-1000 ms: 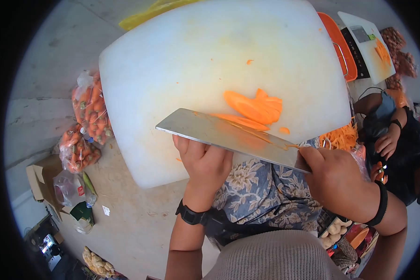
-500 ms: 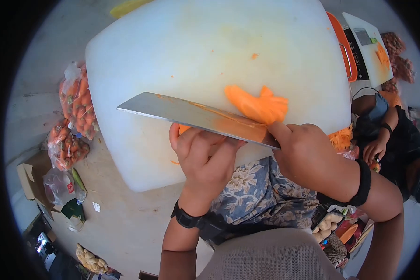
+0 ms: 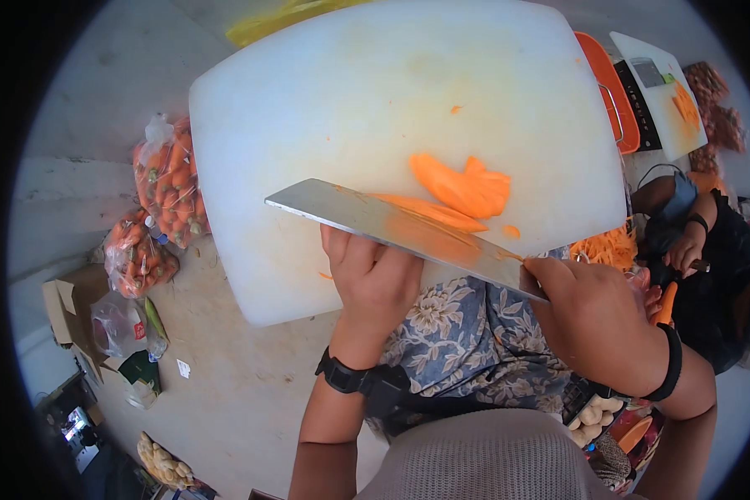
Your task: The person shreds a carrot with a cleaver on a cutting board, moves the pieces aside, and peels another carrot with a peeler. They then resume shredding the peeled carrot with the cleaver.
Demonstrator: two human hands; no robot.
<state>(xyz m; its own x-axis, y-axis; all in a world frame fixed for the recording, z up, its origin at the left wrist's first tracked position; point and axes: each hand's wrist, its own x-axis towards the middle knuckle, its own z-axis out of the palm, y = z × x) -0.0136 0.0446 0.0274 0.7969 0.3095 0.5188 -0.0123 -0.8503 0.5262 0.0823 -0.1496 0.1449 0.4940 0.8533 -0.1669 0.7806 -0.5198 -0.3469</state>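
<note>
A wide cleaver (image 3: 392,231) lies tilted over the near part of the white cutting board (image 3: 325,108). My right hand (image 3: 587,312) is closed on its handle end. Behind the blade, my left hand (image 3: 371,275) is bent with its fingers curled; the blade hides the fingertips and whatever they press on. Along the far side of the blade rests a long orange carrot slice (image 3: 437,213). Beyond it, more carrot slices (image 3: 458,185) sit in an overlapping pile, and a small piece (image 3: 511,232) lies nearby.
Bags of carrots (image 3: 171,183) stand left of the board. Shredded carrot (image 3: 606,247) is at its near right corner, an orange tray (image 3: 608,92) at its right. A co-worker's hand (image 3: 686,252) holds a tool near a carrot (image 3: 666,303). A second board (image 3: 662,96) lies beyond.
The cleaver and my right hand have shifted right and nearer to me. A long slice and a small piece now show beyond the blade. The view has shifted slightly.
</note>
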